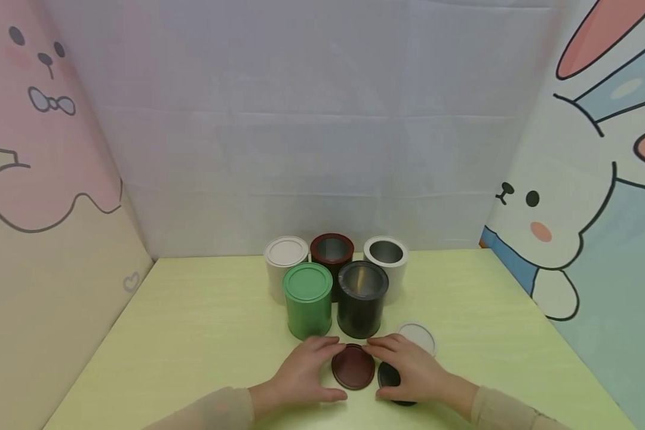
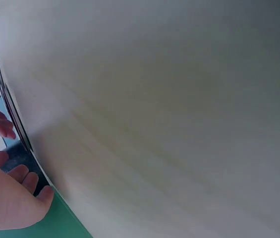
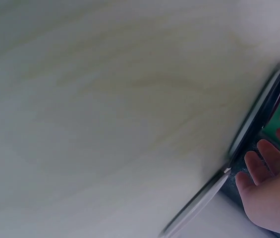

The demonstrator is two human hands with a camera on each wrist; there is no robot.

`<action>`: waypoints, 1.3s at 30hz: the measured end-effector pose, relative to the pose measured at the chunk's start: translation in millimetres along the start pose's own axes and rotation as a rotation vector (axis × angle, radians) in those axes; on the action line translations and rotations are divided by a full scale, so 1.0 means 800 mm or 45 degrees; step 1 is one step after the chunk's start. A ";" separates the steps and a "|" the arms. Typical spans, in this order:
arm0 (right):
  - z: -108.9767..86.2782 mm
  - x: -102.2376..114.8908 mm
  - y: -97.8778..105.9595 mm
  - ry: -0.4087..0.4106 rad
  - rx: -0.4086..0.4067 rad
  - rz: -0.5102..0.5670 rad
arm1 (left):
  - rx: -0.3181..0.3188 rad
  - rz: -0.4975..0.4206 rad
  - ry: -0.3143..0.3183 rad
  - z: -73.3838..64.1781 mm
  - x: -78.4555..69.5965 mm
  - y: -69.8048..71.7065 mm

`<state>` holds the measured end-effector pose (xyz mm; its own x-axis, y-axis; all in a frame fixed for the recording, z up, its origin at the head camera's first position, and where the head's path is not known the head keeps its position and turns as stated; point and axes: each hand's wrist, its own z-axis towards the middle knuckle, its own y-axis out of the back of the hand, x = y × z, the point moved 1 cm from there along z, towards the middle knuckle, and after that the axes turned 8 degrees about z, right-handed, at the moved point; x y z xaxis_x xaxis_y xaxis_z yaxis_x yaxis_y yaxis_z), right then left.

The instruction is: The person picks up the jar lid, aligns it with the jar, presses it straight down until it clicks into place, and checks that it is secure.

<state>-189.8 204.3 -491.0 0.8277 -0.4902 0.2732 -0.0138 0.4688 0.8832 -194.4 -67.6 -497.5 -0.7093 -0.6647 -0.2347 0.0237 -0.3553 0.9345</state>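
Observation:
A round dark red lid (image 1: 353, 369) lies flat on the table between both hands. My left hand (image 1: 303, 373) is to its left, fingers and thumb spread, with fingertips right at the lid's far left rim. On the other side my right hand (image 1: 416, 371) mirrors it, fingertips at the far right rim and fingers loosely bent. Beneath the right hand lies a black lid (image 1: 388, 376), partly covered by that hand. A white lid (image 1: 420, 338) lies just beyond. In the right wrist view the right hand (image 3: 273, 191) shows its fingers apart, holding nothing.
Behind the hands stand a lidded green can (image 1: 309, 313) and an open black can (image 1: 360, 313). Further back are a lidded white can (image 1: 277, 278), an open dark red can (image 1: 346, 272) and an open white can (image 1: 399, 276). A white cloth wall (image 1: 322, 149) rises behind the table.

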 end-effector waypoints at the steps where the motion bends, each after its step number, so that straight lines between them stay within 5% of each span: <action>1: 0.000 0.000 -0.001 -0.008 0.002 0.006 | 0.012 0.000 0.005 0.000 0.000 -0.001; 11: 0.003 0.000 -0.009 -0.079 0.033 0.029 | 0.091 0.017 0.048 0.003 0.005 -0.010; 39: 0.013 0.005 -0.016 -0.043 -0.009 0.008 | -0.032 0.073 -0.006 0.008 0.006 -0.010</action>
<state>-192.3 188.5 -497.4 0.8084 -0.5115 0.2912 -0.0148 0.4769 0.8788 -202.5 -63.7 -504.1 -0.7095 -0.6814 -0.1797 0.0819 -0.3330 0.9394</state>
